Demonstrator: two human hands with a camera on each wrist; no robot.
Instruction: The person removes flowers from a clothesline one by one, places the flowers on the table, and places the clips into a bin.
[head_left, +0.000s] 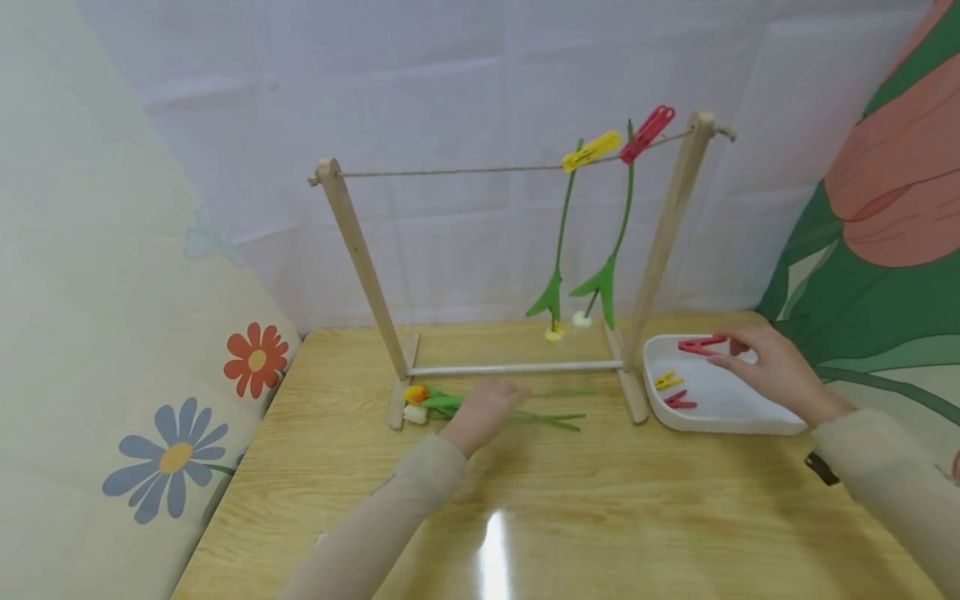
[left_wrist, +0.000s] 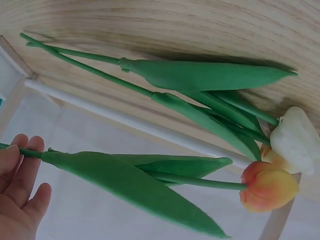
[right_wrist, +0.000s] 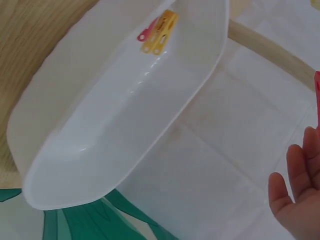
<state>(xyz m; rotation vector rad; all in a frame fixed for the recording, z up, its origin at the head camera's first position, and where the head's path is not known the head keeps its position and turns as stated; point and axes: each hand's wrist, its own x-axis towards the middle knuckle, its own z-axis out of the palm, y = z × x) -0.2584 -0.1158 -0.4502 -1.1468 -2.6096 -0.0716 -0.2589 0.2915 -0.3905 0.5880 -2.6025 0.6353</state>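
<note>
My left hand [head_left: 486, 412] pinches the stem of an artificial tulip with an orange-yellow bloom [left_wrist: 270, 186], lifted off the table in the left wrist view. Beside it lie more tulips, one with a white bloom [left_wrist: 296, 140], their green stems crossing. Over the near side of the white tray [head_left: 723, 427], my right hand [head_left: 768, 371] holds a red clothespin [head_left: 697, 345] between thumb and fingers. In the tray lie a yellow clothespin [head_left: 667, 381] and another red clothespin [head_left: 681, 400]. Only an edge of the held clothespin shows in the right wrist view.
A wooden frame [head_left: 358, 250] carries a taut string [head_left: 450, 172]. Two tulips hang bloom-down from it at the right, one by a yellow clip [head_left: 592, 152], one by a red clip [head_left: 647, 135]. A white rod [head_left: 517, 367] joins the frame's feet. A small black object [head_left: 822, 468] lies near the right sleeve.
</note>
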